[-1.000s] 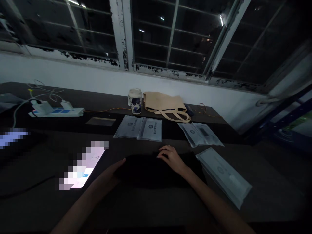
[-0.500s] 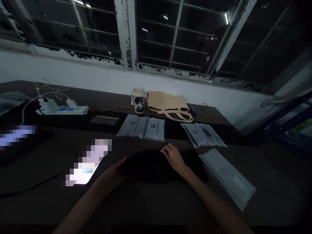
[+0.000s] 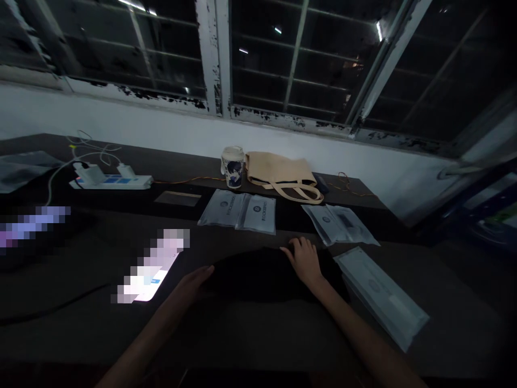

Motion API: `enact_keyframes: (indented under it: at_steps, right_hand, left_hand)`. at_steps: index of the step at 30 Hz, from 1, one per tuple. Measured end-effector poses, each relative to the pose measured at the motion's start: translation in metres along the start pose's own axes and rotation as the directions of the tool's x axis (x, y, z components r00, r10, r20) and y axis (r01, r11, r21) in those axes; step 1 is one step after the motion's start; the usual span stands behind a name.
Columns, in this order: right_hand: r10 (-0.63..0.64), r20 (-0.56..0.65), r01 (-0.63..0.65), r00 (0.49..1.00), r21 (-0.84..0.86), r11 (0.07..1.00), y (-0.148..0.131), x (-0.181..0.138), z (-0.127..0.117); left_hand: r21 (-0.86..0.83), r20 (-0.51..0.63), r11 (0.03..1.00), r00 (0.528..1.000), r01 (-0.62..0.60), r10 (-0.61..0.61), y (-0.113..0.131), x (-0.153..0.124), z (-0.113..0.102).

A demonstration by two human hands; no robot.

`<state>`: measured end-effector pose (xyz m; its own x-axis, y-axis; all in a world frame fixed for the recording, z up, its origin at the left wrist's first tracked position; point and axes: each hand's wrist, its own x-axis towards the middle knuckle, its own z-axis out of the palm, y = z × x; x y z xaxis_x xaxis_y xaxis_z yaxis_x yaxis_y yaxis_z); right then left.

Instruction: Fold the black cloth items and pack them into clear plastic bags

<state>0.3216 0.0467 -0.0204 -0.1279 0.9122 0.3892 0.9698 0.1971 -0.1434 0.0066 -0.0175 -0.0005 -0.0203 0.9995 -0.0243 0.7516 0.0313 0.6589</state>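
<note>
A folded black cloth (image 3: 258,275) lies on the dark table (image 3: 250,334) in front of me. My left hand (image 3: 194,283) rests at its left edge, fingers stretched along the cloth. My right hand (image 3: 307,261) lies flat on the cloth's upper right part, fingers spread and pressing down. Neither hand grips anything that I can see. The dim light hides the cloth's folds.
Clear plastic packets lie beyond the cloth (image 3: 240,210), at right (image 3: 339,223) and near right (image 3: 382,293). A lit phone (image 3: 151,269) sits left. Farther back stand a paper cup (image 3: 233,167), a beige tote bag (image 3: 283,175) and a power strip (image 3: 109,180).
My right hand slid to the right across the top of the black cloth and flattened out. The left hand stayed at the left edge. The view shifted slightly.
</note>
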Motion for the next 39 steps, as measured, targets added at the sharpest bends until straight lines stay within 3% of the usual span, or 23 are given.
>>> enact_keyframes:
  at_steps: [3, 5, 10, 13, 16, 18, 22, 26, 32, 39]
  right_hand:
    - [0.018, 0.015, -0.018, 1.000, -0.038, 0.999, -0.004, 0.002, 0.000]
    - [0.028, 0.025, -0.027, 0.999, -0.038, 0.999, -0.003, 0.002, -0.002]
    - [-0.032, -0.007, 0.033, 0.999, 0.019, 0.999, 0.003, -0.016, -0.011]
    - [-0.160, -0.002, 0.160, 0.987, 0.066, 0.985, 0.003, -0.043, -0.013]
    - [-0.256, 0.098, 0.250, 0.962, 0.071, 0.966, 0.002, -0.070, -0.008]
    - [-0.254, 0.137, 0.250, 0.957, 0.050, 0.967, 0.001, -0.080, -0.002]
    - [-0.159, 0.158, 0.160, 0.974, 0.009, 0.987, -0.003, -0.085, 0.008]
    - [-0.115, 0.188, 0.123, 0.975, -0.026, 0.992, -0.004, -0.086, 0.014]
    - [-0.290, 0.110, 0.297, 0.951, -0.046, 0.954, 0.001, -0.091, 0.021]
    - [-0.229, 0.108, 0.235, 0.967, -0.050, 0.971, -0.014, -0.088, 0.009]
  left_hand:
    - [-0.107, 0.019, 0.989, 0.995, 0.102, -0.101, 0.008, -0.018, -0.004]
    - [-0.117, -0.020, 0.988, 0.995, 0.099, -0.102, 0.013, -0.033, -0.010]
    - [0.021, -0.258, 0.996, 0.963, 0.088, -0.080, 0.004, -0.069, -0.028]
    - [0.101, -0.419, 0.991, 0.907, 0.091, -0.041, -0.018, -0.085, -0.039]
    - [0.223, -0.612, 0.967, 0.790, 0.123, 0.041, -0.041, -0.089, -0.046]
    - [0.262, -0.675, 0.947, 0.736, 0.186, 0.042, -0.054, -0.087, -0.047]
    - [0.265, -0.607, 0.929, 0.793, 0.258, -0.047, -0.067, -0.077, -0.042]
    - [0.301, -0.555, 0.907, 0.828, 0.296, -0.086, -0.063, -0.068, -0.038]
    - [0.252, -0.590, 0.916, 0.800, 0.312, -0.110, -0.053, -0.068, -0.033]
    - [0.302, -0.580, 0.881, 0.804, 0.365, -0.134, -0.045, -0.081, -0.015]
